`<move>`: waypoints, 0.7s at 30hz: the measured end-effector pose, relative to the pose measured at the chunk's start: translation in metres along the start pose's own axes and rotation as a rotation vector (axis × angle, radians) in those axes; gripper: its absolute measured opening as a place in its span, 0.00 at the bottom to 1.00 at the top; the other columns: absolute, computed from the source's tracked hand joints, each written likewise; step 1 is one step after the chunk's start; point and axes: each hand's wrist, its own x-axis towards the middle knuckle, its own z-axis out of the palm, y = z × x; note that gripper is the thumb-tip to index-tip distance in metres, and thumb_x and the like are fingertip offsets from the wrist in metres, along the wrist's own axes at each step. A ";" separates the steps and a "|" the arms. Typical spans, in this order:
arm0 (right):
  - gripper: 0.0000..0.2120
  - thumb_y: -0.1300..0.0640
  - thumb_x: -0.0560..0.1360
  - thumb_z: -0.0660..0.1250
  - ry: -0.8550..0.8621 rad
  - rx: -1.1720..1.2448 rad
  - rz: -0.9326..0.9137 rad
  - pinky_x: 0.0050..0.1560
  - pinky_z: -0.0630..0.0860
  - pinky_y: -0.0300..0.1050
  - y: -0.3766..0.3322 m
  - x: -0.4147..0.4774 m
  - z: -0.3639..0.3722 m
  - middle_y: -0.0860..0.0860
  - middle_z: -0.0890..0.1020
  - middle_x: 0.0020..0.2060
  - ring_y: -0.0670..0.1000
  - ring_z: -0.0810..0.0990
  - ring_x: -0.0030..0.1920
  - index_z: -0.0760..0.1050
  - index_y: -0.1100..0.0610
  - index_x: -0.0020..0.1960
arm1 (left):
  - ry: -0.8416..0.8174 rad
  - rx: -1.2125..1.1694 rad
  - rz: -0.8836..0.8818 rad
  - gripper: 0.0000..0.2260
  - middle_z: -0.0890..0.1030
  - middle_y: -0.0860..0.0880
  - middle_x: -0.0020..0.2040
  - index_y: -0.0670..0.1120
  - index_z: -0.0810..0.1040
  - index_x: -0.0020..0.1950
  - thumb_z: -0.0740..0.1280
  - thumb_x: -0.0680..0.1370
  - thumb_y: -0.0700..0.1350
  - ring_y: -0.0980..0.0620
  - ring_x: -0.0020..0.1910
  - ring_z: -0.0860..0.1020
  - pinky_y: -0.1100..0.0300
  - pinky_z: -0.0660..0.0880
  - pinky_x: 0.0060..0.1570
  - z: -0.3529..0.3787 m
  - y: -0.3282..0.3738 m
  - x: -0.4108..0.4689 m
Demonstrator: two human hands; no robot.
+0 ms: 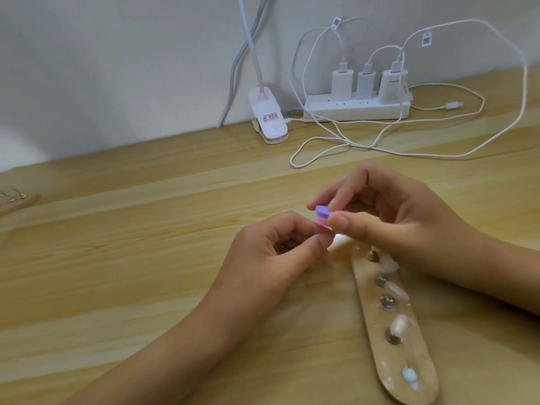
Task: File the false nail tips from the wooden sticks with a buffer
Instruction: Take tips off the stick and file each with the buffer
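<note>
Right hand (394, 217) pinches a small buffer block (322, 215) (purple top, pink layer under it) between thumb and forefinger, held above the table's middle. Left hand (271, 249) is curled right under it, with its thumb tip meeting the fingertips just below the buffer. What it holds is hidden, so I cannot tell. A whitish piece (340, 244) pokes out beside the left thumb; unclear what it is.

Wooden stick (377, 320) lies flat near the table's front right, partly under the right wrist. It carries a row of metal studs and translucent false nail tips (399, 323) along it. A second wooden stick (17, 201) sits at the table's left edge, mostly cut off.

Along the back edge is a white clip lamp (270, 119) with a red-and-white sticker, text too small to read. To its right is a white power strip (353, 108) with three white chargers (365, 83); the lettering on the rightmost is blurred. White cables (321, 141) loop across the table, and two carry QR-code tags (426, 39).
</note>
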 end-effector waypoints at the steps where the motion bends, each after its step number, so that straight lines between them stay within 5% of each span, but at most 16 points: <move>1: 0.10 0.53 0.75 0.72 0.010 0.018 0.033 0.50 0.78 0.37 0.001 0.000 -0.002 0.52 0.84 0.50 0.51 0.84 0.50 0.75 0.59 0.45 | 0.001 -0.003 0.004 0.05 0.84 0.51 0.36 0.50 0.82 0.40 0.72 0.76 0.43 0.57 0.36 0.80 0.65 0.77 0.41 0.000 0.000 0.000; 16: 0.12 0.54 0.70 0.73 0.050 0.116 0.115 0.48 0.79 0.37 -0.002 0.003 -0.001 0.55 0.85 0.47 0.48 0.85 0.46 0.75 0.60 0.45 | 0.062 -0.145 -0.013 0.04 0.85 0.50 0.36 0.49 0.83 0.42 0.72 0.72 0.49 0.58 0.35 0.80 0.68 0.75 0.38 -0.001 -0.001 0.003; 21: 0.11 0.52 0.73 0.66 0.047 0.191 0.146 0.47 0.81 0.39 0.002 0.004 -0.003 0.57 0.85 0.44 0.50 0.85 0.46 0.74 0.59 0.51 | 0.090 -0.199 0.029 0.04 0.85 0.50 0.37 0.48 0.82 0.43 0.71 0.71 0.47 0.57 0.37 0.82 0.68 0.75 0.37 0.000 0.001 0.002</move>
